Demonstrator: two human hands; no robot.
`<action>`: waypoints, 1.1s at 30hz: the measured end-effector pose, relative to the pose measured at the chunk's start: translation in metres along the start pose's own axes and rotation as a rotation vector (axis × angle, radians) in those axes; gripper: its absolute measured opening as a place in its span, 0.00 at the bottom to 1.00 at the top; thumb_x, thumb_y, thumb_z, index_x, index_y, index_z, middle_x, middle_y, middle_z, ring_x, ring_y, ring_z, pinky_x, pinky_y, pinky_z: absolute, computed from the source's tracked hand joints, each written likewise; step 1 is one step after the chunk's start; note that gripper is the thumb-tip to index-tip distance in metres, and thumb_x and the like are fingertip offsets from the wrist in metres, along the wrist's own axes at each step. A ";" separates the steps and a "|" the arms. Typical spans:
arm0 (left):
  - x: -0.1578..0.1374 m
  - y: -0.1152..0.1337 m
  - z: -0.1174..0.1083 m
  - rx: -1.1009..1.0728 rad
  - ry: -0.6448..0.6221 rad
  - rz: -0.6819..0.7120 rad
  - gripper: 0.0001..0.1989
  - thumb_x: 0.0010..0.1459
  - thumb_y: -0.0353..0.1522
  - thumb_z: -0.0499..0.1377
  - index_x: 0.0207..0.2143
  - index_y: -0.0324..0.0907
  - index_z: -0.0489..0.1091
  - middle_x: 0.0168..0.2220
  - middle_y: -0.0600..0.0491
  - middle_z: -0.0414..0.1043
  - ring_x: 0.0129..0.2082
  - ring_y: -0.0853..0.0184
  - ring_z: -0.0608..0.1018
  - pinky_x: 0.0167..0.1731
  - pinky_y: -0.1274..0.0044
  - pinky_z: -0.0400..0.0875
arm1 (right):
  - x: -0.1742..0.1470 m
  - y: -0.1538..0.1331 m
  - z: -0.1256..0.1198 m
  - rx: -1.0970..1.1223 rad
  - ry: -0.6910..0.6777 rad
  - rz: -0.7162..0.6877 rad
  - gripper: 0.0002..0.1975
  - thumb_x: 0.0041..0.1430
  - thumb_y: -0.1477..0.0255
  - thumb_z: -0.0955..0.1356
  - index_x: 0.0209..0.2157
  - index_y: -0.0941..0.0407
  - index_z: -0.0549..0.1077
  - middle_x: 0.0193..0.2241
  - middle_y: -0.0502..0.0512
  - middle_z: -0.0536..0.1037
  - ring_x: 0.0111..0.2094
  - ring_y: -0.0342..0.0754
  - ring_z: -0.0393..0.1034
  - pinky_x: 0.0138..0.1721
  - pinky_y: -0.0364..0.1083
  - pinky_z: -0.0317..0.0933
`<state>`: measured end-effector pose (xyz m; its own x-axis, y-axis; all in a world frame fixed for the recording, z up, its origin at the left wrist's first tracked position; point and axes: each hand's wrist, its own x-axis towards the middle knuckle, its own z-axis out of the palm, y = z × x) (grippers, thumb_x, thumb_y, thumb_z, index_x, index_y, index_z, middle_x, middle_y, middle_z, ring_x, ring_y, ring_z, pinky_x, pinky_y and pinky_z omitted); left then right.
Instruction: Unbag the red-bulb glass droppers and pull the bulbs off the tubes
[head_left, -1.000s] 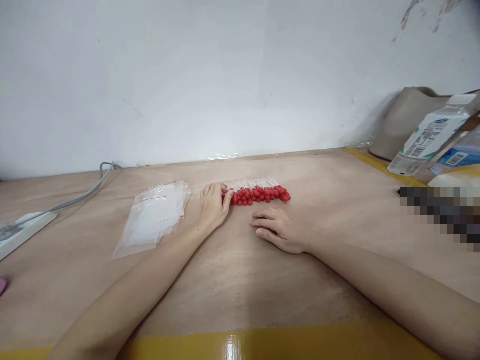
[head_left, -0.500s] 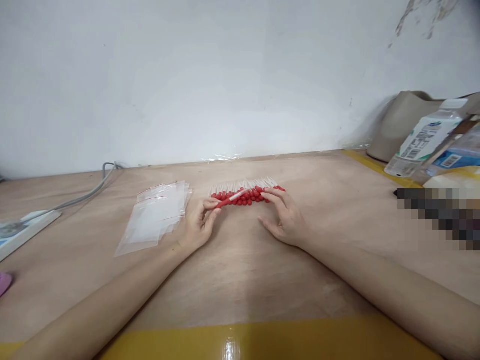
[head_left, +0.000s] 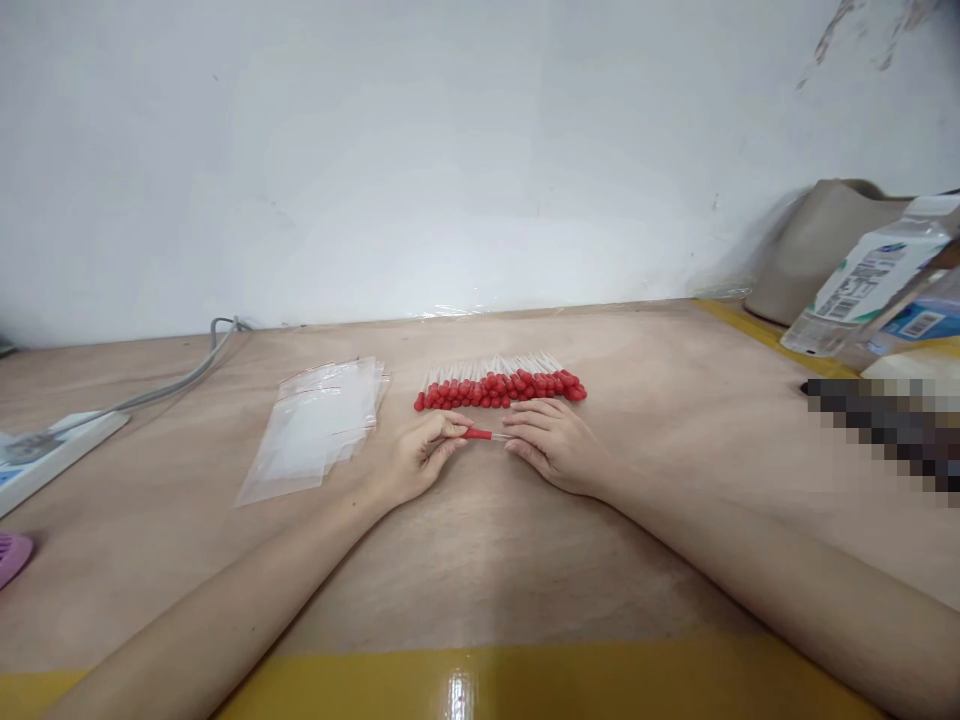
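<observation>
My left hand (head_left: 421,458) is closed, its thumb and fingertips pinching the red end of a thin red-and-white stick (head_left: 478,434). The stick lies level between both hands, just above or on the wood. Its thin pale end runs into the fingertips of my right hand (head_left: 556,446), which close round it; that tip is hidden. Just beyond the hands lies a wide row of white sticks with rounded red ends (head_left: 501,388), the red ends facing me. Left of my left hand is a loose stack of clear zip bags (head_left: 311,425).
A power strip (head_left: 71,455) with a grey cable stands at the left, near a pink object (head_left: 13,556). At the right are a plastic bottle (head_left: 862,285), a grey-brown container (head_left: 795,250) and a dark blurred object. Yellow tape (head_left: 570,675) covers the front edge.
Both hands have drawn back from the row of sticks towards me. The held stick has turned from slanting to level, and my right fingers have come from the row onto its pale end.
</observation>
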<state>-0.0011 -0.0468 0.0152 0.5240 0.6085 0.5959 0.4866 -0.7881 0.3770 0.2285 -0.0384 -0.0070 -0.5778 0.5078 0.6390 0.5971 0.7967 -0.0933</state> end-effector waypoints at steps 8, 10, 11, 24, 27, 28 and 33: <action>0.004 0.000 0.017 0.094 -0.104 0.101 0.20 0.55 0.35 0.56 0.50 0.41 0.62 0.53 0.45 0.63 0.53 0.61 0.66 0.52 0.66 0.63 | 0.002 0.000 0.003 0.063 -0.008 -0.040 0.12 0.61 0.69 0.60 0.36 0.57 0.73 0.39 0.56 0.76 0.45 0.48 0.67 0.46 0.50 0.60; 0.005 -0.002 0.022 0.097 -0.080 0.131 0.14 0.57 0.34 0.55 0.46 0.41 0.66 0.49 0.46 0.67 0.51 0.63 0.69 0.51 0.67 0.65 | 0.002 -0.001 0.003 0.088 -0.003 -0.052 0.12 0.61 0.69 0.60 0.36 0.57 0.72 0.39 0.56 0.76 0.44 0.48 0.67 0.45 0.49 0.61; 0.005 -0.003 0.023 0.094 -0.066 0.143 0.13 0.58 0.33 0.54 0.45 0.41 0.68 0.47 0.47 0.69 0.49 0.64 0.70 0.50 0.68 0.67 | 0.003 -0.001 0.004 0.100 -0.002 -0.054 0.12 0.61 0.69 0.59 0.37 0.57 0.72 0.39 0.56 0.76 0.43 0.48 0.67 0.46 0.50 0.62; 0.006 -0.003 0.027 0.111 -0.043 0.177 0.10 0.58 0.32 0.53 0.42 0.41 0.68 0.43 0.49 0.72 0.46 0.66 0.73 0.47 0.71 0.70 | 0.002 0.000 0.010 0.283 -0.100 -0.003 0.14 0.62 0.68 0.58 0.46 0.54 0.69 0.46 0.53 0.73 0.48 0.45 0.66 0.50 0.46 0.62; 0.007 -0.002 0.027 0.127 -0.054 0.185 0.10 0.59 0.31 0.52 0.42 0.39 0.68 0.43 0.48 0.72 0.46 0.66 0.73 0.47 0.72 0.69 | 0.001 -0.002 0.009 0.230 -0.082 -0.025 0.13 0.62 0.69 0.58 0.43 0.55 0.70 0.43 0.54 0.74 0.46 0.46 0.68 0.49 0.47 0.62; 0.007 -0.002 0.027 0.133 -0.059 0.191 0.10 0.59 0.31 0.51 0.41 0.39 0.68 0.43 0.48 0.72 0.46 0.66 0.73 0.47 0.72 0.69 | 0.001 -0.002 0.009 0.208 -0.079 -0.033 0.13 0.62 0.69 0.58 0.42 0.56 0.70 0.43 0.55 0.74 0.45 0.46 0.68 0.48 0.47 0.63; 0.009 0.002 0.024 0.165 -0.104 0.187 0.10 0.60 0.31 0.50 0.40 0.40 0.69 0.42 0.48 0.73 0.45 0.66 0.73 0.48 0.72 0.69 | 0.000 -0.003 0.008 0.153 -0.068 -0.059 0.12 0.62 0.71 0.57 0.38 0.57 0.70 0.39 0.56 0.76 0.41 0.47 0.70 0.43 0.46 0.65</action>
<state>0.0215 -0.0404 0.0040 0.6803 0.4668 0.5650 0.4777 -0.8671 0.1412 0.2223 -0.0386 -0.0130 -0.6488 0.4758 0.5939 0.4725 0.8636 -0.1757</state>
